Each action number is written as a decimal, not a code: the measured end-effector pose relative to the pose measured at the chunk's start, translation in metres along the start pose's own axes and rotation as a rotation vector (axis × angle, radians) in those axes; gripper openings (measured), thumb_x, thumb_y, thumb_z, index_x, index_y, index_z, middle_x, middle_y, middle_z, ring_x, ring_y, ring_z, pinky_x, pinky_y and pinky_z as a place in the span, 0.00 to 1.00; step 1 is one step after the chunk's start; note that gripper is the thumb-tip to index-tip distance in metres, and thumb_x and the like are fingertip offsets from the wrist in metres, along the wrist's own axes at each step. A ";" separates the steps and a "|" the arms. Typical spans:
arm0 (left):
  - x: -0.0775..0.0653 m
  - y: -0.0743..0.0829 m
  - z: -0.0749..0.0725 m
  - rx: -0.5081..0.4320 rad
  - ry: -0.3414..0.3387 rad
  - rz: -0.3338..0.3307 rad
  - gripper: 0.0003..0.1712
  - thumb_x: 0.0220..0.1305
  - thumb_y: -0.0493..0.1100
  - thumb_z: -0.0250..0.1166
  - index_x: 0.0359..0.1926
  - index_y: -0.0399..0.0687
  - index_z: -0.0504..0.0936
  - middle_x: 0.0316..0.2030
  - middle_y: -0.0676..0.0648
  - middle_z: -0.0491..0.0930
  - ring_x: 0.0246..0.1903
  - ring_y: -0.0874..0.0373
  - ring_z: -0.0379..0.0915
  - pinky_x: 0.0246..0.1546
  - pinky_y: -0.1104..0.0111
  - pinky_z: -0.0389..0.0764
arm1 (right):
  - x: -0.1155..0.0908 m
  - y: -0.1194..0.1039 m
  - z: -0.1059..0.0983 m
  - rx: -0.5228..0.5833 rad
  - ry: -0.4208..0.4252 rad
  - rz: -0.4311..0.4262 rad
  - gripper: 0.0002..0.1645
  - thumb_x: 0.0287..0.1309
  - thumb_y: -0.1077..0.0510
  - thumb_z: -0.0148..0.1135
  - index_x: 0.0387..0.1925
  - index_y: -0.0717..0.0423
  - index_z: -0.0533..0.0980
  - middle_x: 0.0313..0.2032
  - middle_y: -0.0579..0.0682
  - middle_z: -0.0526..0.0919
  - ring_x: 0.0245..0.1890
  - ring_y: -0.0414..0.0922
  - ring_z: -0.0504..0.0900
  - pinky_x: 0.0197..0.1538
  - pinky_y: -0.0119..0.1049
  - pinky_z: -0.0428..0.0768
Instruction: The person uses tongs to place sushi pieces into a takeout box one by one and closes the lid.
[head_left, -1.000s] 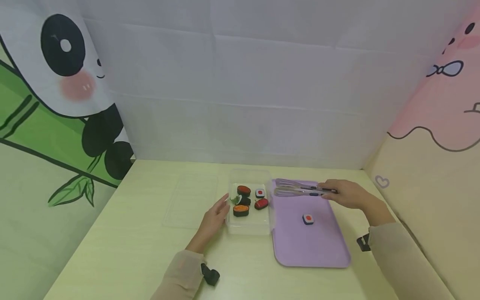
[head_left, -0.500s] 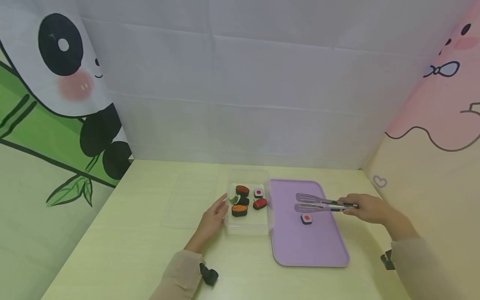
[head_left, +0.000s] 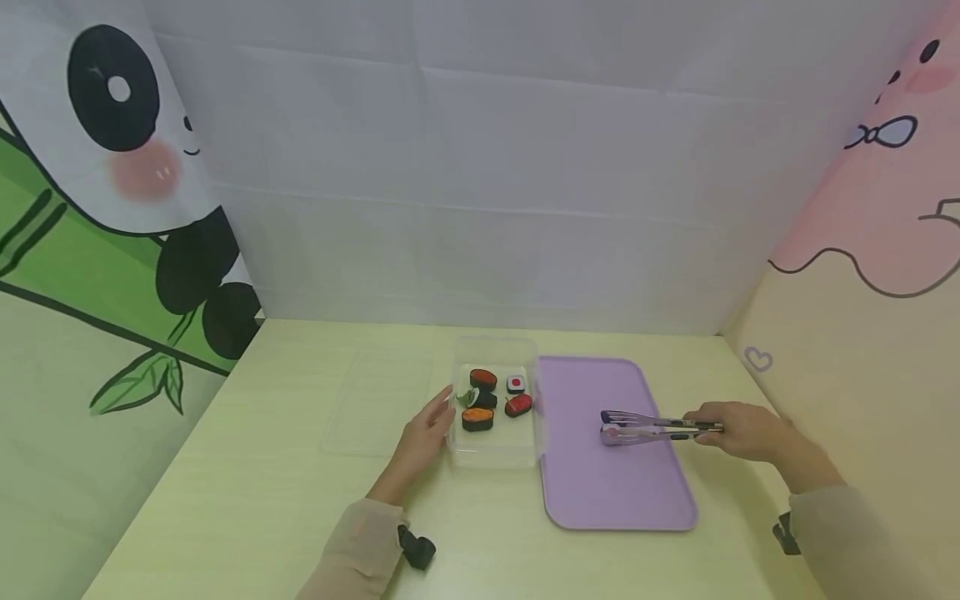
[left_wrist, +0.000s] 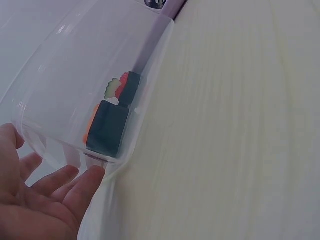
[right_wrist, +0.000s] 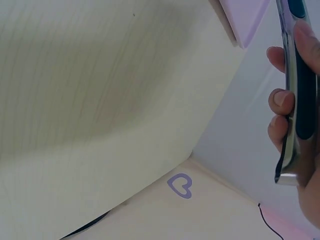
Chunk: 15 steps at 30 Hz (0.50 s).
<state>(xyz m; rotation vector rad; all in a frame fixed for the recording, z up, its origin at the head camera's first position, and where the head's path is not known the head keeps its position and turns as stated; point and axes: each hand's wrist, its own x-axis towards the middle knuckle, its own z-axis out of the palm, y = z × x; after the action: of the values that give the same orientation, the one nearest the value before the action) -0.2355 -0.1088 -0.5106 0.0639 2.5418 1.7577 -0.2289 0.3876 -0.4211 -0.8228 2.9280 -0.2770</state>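
My left hand [head_left: 420, 437] rests its fingertips against the left side of a clear plastic box [head_left: 495, 457]. In the left wrist view, the fingers [left_wrist: 89, 192] lie extended along its end wall. Several toy sushi pieces sit inside, among them an orange-topped one [head_left: 477, 419], a red-topped one [head_left: 518, 406] and a small roll [head_left: 516, 383]. My right hand [head_left: 742, 429] grips metal tongs [head_left: 648, 431] by their dark-inlaid handles. The tong heads are low over the purple tray [head_left: 615, 500], overlapping another small sushi roll [head_left: 612, 432], which shows through the near head's slots.
A clear flat lid [head_left: 375, 404] lies on the pale table [head_left: 247, 500] left of the box. The tray's left edge adjoins the box. A white wall covering [head_left: 480, 192] rises behind, with printed side walls at left and right.
The tongs have moved from the tray's back left, rightward and toward the person, then down over the roll on the tray. My left hand has stayed at the box.
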 end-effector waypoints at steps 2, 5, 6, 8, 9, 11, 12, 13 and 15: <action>-0.001 0.001 0.000 0.004 -0.003 0.004 0.30 0.75 0.52 0.52 0.74 0.55 0.62 0.65 0.36 0.68 0.61 0.39 0.67 0.52 0.52 0.77 | 0.000 0.001 0.003 -0.016 0.012 -0.007 0.18 0.59 0.51 0.66 0.48 0.54 0.83 0.43 0.46 0.84 0.39 0.46 0.82 0.36 0.43 0.79; -0.001 0.001 -0.001 0.005 -0.004 0.006 0.29 0.75 0.52 0.52 0.74 0.55 0.62 0.65 0.36 0.68 0.61 0.39 0.67 0.52 0.52 0.77 | 0.000 0.001 0.006 -0.020 0.033 -0.017 0.17 0.60 0.51 0.66 0.47 0.54 0.83 0.42 0.46 0.84 0.37 0.44 0.81 0.34 0.42 0.78; -0.001 0.001 0.000 0.004 -0.004 0.006 0.29 0.75 0.51 0.52 0.74 0.55 0.62 0.65 0.36 0.68 0.61 0.39 0.67 0.52 0.52 0.77 | 0.000 0.000 0.006 -0.022 0.041 -0.021 0.16 0.60 0.51 0.66 0.47 0.54 0.83 0.42 0.46 0.85 0.38 0.45 0.82 0.34 0.42 0.78; -0.001 0.002 0.000 -0.001 -0.003 0.006 0.29 0.75 0.51 0.52 0.74 0.55 0.62 0.65 0.36 0.68 0.61 0.39 0.67 0.52 0.52 0.77 | 0.001 0.000 0.006 -0.020 0.058 -0.030 0.16 0.60 0.52 0.66 0.47 0.54 0.83 0.42 0.46 0.84 0.38 0.46 0.82 0.35 0.43 0.78; -0.001 0.002 0.000 0.001 -0.003 0.011 0.29 0.76 0.51 0.51 0.74 0.54 0.62 0.65 0.36 0.68 0.61 0.38 0.67 0.52 0.52 0.77 | 0.002 -0.001 0.005 -0.018 0.067 -0.031 0.16 0.60 0.53 0.65 0.47 0.55 0.83 0.42 0.46 0.84 0.38 0.46 0.82 0.35 0.43 0.79; -0.001 0.002 0.000 -0.002 -0.005 0.011 0.29 0.76 0.51 0.51 0.73 0.54 0.62 0.65 0.36 0.68 0.61 0.38 0.67 0.52 0.51 0.77 | 0.004 -0.003 0.003 -0.010 0.086 -0.035 0.16 0.60 0.53 0.65 0.48 0.55 0.83 0.42 0.46 0.84 0.38 0.45 0.82 0.36 0.43 0.79; -0.001 0.002 0.000 -0.001 -0.005 0.010 0.29 0.76 0.51 0.51 0.73 0.54 0.62 0.65 0.36 0.68 0.61 0.38 0.67 0.52 0.51 0.77 | 0.005 -0.005 0.002 -0.006 0.096 -0.039 0.16 0.60 0.54 0.65 0.48 0.56 0.83 0.41 0.45 0.84 0.37 0.43 0.81 0.35 0.42 0.78; -0.001 0.002 0.000 0.003 -0.006 0.017 0.29 0.76 0.50 0.51 0.73 0.53 0.62 0.65 0.36 0.68 0.61 0.38 0.67 0.52 0.51 0.77 | 0.006 -0.007 0.000 -0.002 0.107 -0.041 0.16 0.60 0.54 0.65 0.48 0.55 0.83 0.41 0.44 0.84 0.36 0.41 0.80 0.35 0.41 0.78; -0.001 0.002 0.000 0.007 -0.005 0.021 0.29 0.76 0.50 0.51 0.73 0.53 0.62 0.65 0.35 0.68 0.61 0.37 0.67 0.52 0.51 0.77 | 0.010 -0.011 -0.004 0.009 0.129 -0.048 0.15 0.60 0.54 0.66 0.47 0.55 0.83 0.39 0.41 0.83 0.32 0.36 0.76 0.32 0.37 0.75</action>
<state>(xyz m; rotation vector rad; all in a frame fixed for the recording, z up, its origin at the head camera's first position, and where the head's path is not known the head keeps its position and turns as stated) -0.2344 -0.1083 -0.5090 0.0954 2.5531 1.7530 -0.2324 0.3737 -0.4155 -0.9080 3.0255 -0.3596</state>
